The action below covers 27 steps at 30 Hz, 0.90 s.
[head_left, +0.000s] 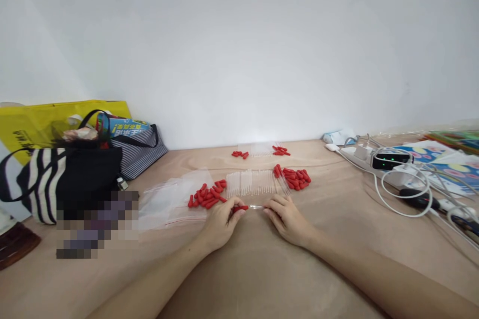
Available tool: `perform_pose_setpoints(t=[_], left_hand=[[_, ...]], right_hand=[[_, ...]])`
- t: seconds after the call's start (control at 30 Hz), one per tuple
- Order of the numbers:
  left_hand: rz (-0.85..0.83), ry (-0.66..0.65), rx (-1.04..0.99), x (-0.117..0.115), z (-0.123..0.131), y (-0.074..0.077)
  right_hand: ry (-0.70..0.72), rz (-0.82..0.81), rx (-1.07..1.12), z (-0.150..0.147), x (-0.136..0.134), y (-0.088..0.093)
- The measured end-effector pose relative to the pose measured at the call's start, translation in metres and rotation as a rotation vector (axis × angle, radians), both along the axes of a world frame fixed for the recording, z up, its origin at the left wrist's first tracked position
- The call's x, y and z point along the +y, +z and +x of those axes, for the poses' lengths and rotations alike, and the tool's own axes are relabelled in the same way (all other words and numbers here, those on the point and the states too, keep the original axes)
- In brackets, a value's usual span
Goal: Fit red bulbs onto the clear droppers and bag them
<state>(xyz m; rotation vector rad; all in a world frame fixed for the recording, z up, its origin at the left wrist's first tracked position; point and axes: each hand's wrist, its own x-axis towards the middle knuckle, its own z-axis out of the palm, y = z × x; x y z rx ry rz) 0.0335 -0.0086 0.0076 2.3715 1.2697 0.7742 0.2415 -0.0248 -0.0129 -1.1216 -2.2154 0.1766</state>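
My left hand rests on the tan table and pinches a small red cap. My right hand pinches the other end of a thin clear tube that meets the cap between both hands. Just beyond lies a row of clear tubes. A pile of red caps lies to its left, another pile of red caps to its right.
Clear plastic bags lie left of the caps. Striped bags and a yellow bag stand at the far left. More tubes and caps sit by the wall. A power strip with white cables fills the right.
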Motion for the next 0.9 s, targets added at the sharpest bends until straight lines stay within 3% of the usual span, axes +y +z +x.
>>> perform_pose_setpoints(t=[0.5,0.67,0.9], left_hand=[[-0.091,-0.068,-0.13,0.002,0.001,-0.006],[-0.062,-0.087,-0.06,-0.004,0.003,0.0],[0.014,-0.099,-0.007,-0.012,0.007,0.007]], right_hand=[[0.109,0.005,-0.006,0.0,0.0,0.005],[0.184,-0.006,-0.084,0.004,0.002,0.009],[0.164,0.08,-0.163,0.002,-0.001,0.008]])
